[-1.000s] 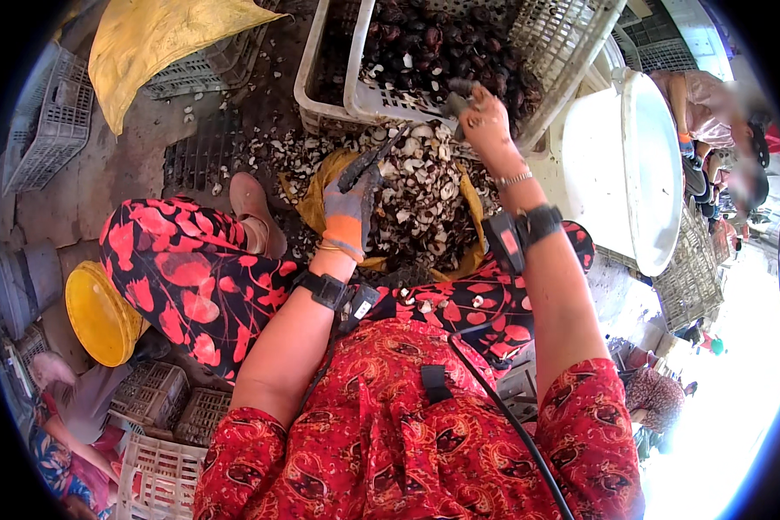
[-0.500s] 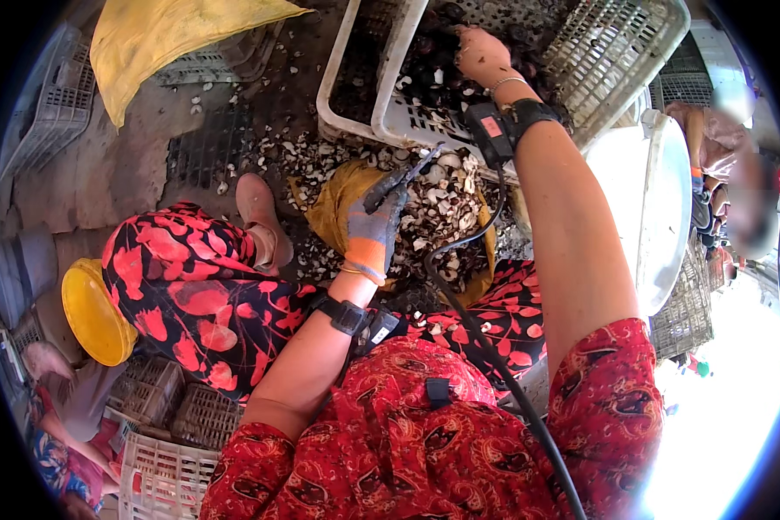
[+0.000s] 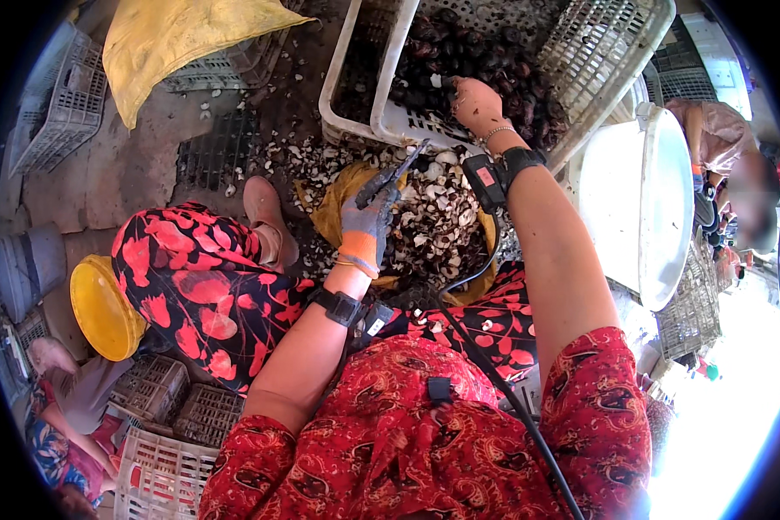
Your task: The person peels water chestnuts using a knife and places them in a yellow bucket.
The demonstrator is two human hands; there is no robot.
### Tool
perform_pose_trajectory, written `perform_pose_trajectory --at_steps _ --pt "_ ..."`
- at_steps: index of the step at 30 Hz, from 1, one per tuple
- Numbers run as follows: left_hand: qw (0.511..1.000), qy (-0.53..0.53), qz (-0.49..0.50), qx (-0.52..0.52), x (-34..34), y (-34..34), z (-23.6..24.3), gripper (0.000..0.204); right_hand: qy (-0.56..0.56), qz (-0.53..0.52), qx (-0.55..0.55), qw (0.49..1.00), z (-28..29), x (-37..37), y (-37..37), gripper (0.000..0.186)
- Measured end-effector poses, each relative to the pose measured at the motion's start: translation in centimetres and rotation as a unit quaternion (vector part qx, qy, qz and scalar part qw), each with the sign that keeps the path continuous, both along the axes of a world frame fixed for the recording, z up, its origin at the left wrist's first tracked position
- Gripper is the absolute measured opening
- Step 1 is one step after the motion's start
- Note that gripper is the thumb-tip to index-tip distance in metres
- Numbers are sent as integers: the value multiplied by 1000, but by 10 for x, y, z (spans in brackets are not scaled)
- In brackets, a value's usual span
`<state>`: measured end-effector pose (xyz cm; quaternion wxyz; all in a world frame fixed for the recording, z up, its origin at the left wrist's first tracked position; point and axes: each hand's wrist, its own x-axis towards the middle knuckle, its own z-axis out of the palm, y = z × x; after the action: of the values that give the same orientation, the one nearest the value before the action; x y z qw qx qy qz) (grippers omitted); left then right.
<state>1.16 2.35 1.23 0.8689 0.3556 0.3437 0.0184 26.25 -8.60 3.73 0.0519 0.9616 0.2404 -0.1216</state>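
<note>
My left hand point(image 3: 368, 221) wears a grey and orange glove and is closed around a small knife point(image 3: 416, 156); its thin dark blade points up and to the right. My right hand point(image 3: 477, 106), bare with a bracelet at the wrist, reaches into a white plastic crate point(image 3: 393, 78). Its fingers are curled among dark brown, shiny, rounded pieces point(image 3: 518, 74) whose kind I cannot tell. A small whitish bit shows by its fingertips, but what they grip is hidden. Between my legs, under the knife, lies a yellow sack point(image 3: 334, 208) covered with pale and brown scraps point(image 3: 438, 208).
A white tub point(image 3: 637, 208) stands beside my right forearm. Another yellow sack point(image 3: 186, 43) lies over crates at the upper left. A yellow bucket point(image 3: 104, 308) is by my left knee. Other people sit at both sides. A black cable point(image 3: 511, 394) runs along my right arm.
My right hand has drawn slightly toward me within the crate, with its fingers curled in. More of the dark pieces show around it. The left hand with the knife has hardly moved.
</note>
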Motion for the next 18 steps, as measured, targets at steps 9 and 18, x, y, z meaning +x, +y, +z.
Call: perform_pose_trajectory --at_steps 9,18 --pt "1000 -2 4 -8 2 -3 7 24 -8 53 -1 999 -14 -13 32 30" --pt "999 -23 39 -3 5 4 -1 23 92 123 141 978 -28 -9 8 28"
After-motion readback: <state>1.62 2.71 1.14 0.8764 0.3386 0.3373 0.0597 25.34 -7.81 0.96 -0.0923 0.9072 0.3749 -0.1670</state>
